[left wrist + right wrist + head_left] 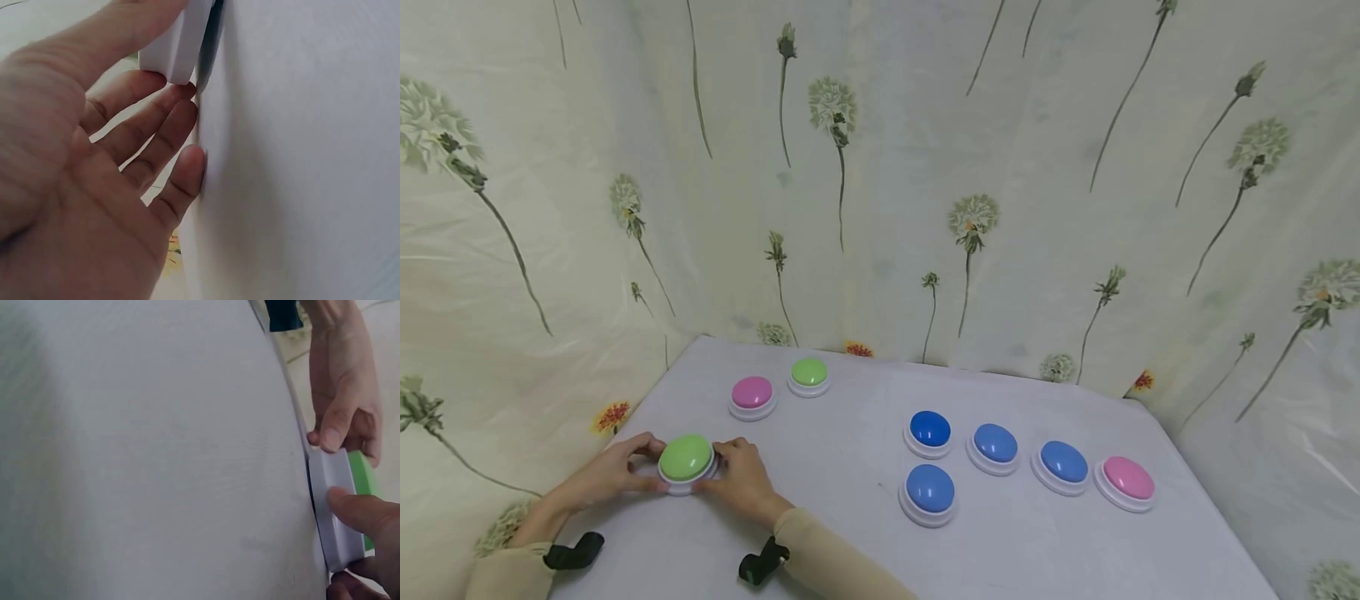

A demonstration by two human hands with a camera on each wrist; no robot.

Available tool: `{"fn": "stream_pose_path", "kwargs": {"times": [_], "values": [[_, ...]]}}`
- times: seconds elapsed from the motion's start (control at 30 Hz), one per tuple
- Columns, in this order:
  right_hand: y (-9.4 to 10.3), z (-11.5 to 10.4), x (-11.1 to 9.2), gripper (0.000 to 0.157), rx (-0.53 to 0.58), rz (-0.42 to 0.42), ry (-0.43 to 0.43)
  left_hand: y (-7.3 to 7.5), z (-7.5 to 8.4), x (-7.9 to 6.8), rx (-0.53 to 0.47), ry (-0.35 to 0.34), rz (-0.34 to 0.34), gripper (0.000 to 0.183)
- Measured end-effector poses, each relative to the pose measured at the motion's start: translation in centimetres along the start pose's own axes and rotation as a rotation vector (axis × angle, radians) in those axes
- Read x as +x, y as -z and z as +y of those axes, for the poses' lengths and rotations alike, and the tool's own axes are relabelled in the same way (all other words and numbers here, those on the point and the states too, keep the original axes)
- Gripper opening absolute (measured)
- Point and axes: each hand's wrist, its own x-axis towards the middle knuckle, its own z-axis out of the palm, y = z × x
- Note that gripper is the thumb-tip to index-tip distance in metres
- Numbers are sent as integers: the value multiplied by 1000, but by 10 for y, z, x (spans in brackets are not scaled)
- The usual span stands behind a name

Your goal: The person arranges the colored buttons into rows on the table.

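A push button with a green dome point(685, 457) and a white round base sits at the left side of the table, held from both sides. My left hand point(613, 473) grips the base's left edge between thumb and fingers. On the opposite edge, the thumb and fingers of my right hand point(741, 482) pinch the same base. In the left wrist view, a dark underside shows between the white base point(178, 44) and the cloth, the fingertips against its edge. The right wrist view shows the base point(337, 512) side-on with both thumbs touching it.
Behind the hands stand a pink button point(752, 392) and a smaller-looking green button point(809, 372). To the right are a dark blue button point(930, 428), several lighter blue ones and another pink button point(1129, 477). A flowered curtain point(880, 167) encloses the white table point(820, 533).
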Motion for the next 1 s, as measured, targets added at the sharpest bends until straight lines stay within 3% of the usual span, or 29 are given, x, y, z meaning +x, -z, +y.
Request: {"fn": "stream_pose_path", "kwargs": {"times": [0.33, 0.6, 0.73, 1.0], "values": [[23, 5, -6, 58, 129, -28, 34, -8, 19, 5, -47, -50, -15, 45], [50, 15, -24, 58, 213, -31, 52, -15, 51, 9, -50, -48, -21, 49], [71, 27, -39, 56, 242, -26, 83, -27, 73, 15, -34, -36, -53, 51], [121, 50, -84, 58, 250, -20, 63, -66, 119, 27, -39, -120, -119, 52]]}}
